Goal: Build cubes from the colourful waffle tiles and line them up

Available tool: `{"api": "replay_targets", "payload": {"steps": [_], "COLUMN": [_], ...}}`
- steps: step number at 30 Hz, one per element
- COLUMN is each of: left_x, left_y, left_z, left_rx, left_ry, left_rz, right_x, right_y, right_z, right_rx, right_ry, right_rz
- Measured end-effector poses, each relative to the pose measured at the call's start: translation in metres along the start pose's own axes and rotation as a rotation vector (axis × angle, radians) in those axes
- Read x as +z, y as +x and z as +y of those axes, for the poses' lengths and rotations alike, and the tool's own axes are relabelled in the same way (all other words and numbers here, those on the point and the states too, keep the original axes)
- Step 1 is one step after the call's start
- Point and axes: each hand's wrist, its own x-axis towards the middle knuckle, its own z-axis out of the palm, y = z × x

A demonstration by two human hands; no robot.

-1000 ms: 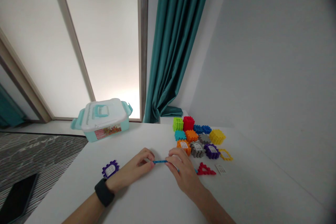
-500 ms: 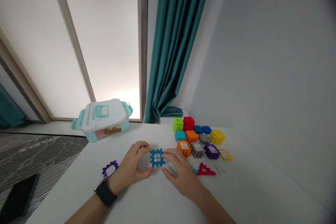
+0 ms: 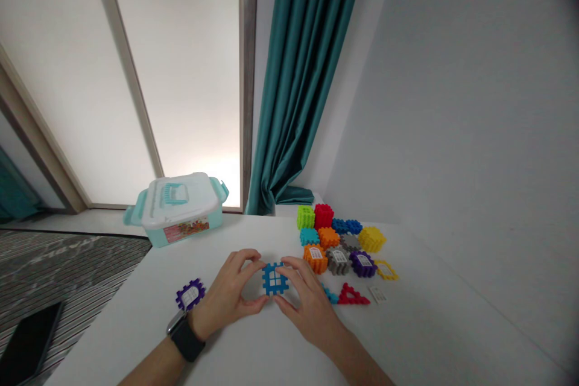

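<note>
A blue square building tile (image 3: 266, 281) with notched edges and a white window insert is between my two hands, just above or on the table; I cannot tell which. My left hand (image 3: 228, 291) grips its left edge with fingers above and thumb below. On the other side, my right hand (image 3: 312, 301) has fingertips at the top right and its thumb at the bottom right corner. A purple notched tile (image 3: 184, 300) with a white window lies flat beside my left wrist. Partly behind my right hand are a light blue piece (image 3: 331, 297) and a red triangular piece (image 3: 351, 295).
Stacks of notched tiles, among them orange (image 3: 315, 259), grey (image 3: 338, 262), purple (image 3: 363, 264) and yellow (image 3: 372, 239), stand at the right back of the white table (image 3: 253, 344). A yellow frame (image 3: 387, 271) and a white insert (image 3: 377, 295) lie nearby. A lidded box (image 3: 185, 200) sits back left.
My right thumb has closed in onto the lower edge of the blue tile. The tile and both hands have shifted slightly right and nearer to me.
</note>
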Motion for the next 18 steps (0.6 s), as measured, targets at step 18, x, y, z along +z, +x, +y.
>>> {"api": "replay_targets", "payload": {"steps": [18], "left_x": [0.012], "left_y": [0.008], "left_z": [0.01], "left_rx": [0.023], "left_ry": [0.013], "left_rz": [0.012], "right_x": [-0.034], "right_y": [-0.003], "right_z": [-0.001], "right_rx": [-0.026], "right_ry": [-0.112], "right_rz": [-0.1]}}
